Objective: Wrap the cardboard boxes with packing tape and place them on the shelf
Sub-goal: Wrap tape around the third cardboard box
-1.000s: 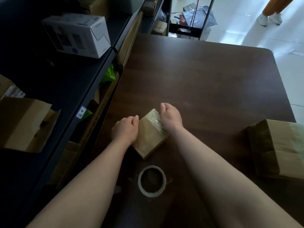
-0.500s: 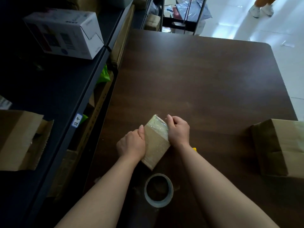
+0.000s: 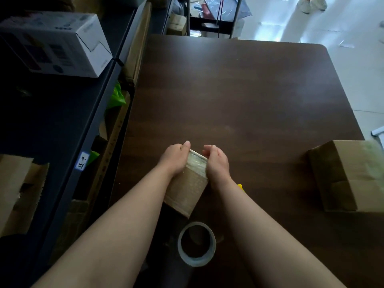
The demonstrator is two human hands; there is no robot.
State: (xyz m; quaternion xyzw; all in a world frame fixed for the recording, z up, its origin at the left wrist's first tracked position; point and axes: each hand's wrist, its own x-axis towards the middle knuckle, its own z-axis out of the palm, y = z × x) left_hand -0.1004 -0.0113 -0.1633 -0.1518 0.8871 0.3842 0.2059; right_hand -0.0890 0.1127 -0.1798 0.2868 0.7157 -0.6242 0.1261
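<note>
Bench point(image 3: 239, 90) of dark wood: gripping a small brown cardboard box point(image 3: 188, 183), tape-glossy at its far end, between left hand point(image 3: 174, 159) and right hand point(image 3: 216, 163), fingers curling round its far corners, mostly hidden. Lying just nearer, a clear packing-tape roll point(image 3: 197, 244). Poking from behind the right wrist, something yellow point(image 3: 240, 187), too hidden to name. Running off-frame at right, a larger brown cardboard box point(image 3: 349, 175).

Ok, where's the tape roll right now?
Head view, low centre: the tape roll lies on the dark table, just nearer the person than the small box.
</note>
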